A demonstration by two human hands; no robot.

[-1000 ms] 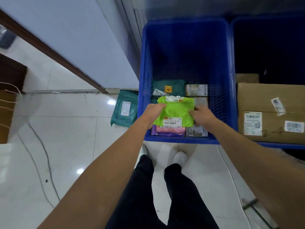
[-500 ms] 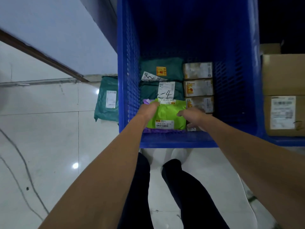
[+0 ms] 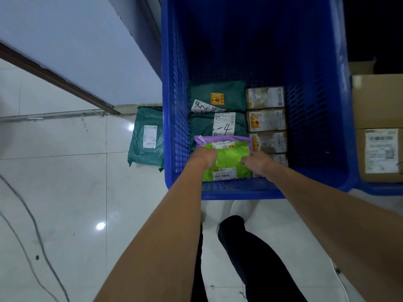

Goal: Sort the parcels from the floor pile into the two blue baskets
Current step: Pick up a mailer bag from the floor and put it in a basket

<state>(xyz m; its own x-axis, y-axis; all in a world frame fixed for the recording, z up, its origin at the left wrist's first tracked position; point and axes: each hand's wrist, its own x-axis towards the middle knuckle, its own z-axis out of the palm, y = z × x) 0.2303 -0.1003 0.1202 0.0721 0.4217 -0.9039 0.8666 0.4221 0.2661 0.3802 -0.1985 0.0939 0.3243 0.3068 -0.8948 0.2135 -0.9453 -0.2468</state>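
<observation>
White glossy floor [image 3: 65,192] runs up to the blue basket [image 3: 239,190] by the wall [image 3: 87,40]. Your left hand [image 3: 204,156] and right hand [image 3: 258,163] hold the lime-green parcel [image 3: 229,162] by its side edges, low in the basket's near end, on top of a purple parcel [image 3: 220,140]. Your fingers [image 3: 247,160] look curled round those edges (the tips hide behind your knuckles). Past it lie two teal mailers [image 3: 218,94] beside a column of small boxes [image 3: 265,119]. A third mailer [image 3: 147,136] rests on the floor just outside.

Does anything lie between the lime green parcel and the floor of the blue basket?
Yes: a purple parcel lies under the lime green parcel in the blue basket; its far edge shows. The left hand and right hand grip the green one directly.
</observation>
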